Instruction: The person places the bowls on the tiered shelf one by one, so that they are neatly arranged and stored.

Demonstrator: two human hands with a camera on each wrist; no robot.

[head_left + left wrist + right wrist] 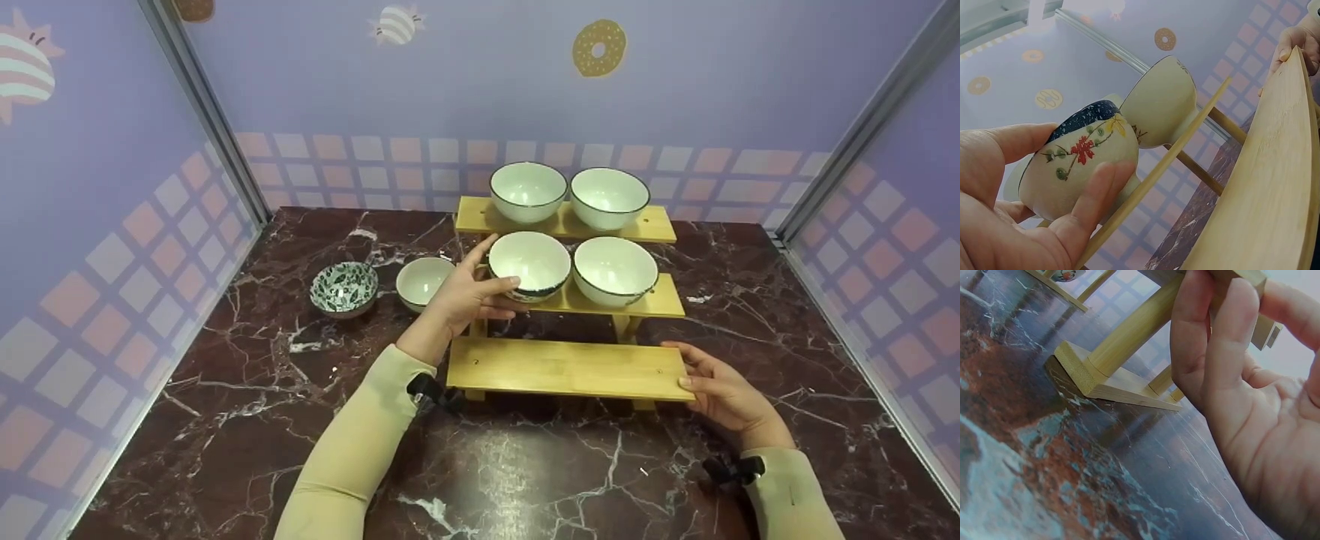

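My left hand [472, 292] grips a white bowl [529, 264] at the left of the middle step of a wooden three-step rack [570, 367]. In the left wrist view this bowl [1081, 152] shows a red flower, green leaves and a dark blue speckled band, with thumb and fingers spread round its side. My right hand [724, 390] holds the right end of the lowest step, thumb on top and fingers beneath. Right beside the gripped bowl stands another white bowl [615, 271] on the middle step.
Two white dark-rimmed bowls, a left one [528, 193] and a right one [609, 198], stand on the top step. Left of the rack, a green-patterned bowl [344, 289] and a plain-looking white bowl [421, 283] sit on the dark marbled table [315, 420]. Purple walls [480, 90] enclose three sides.
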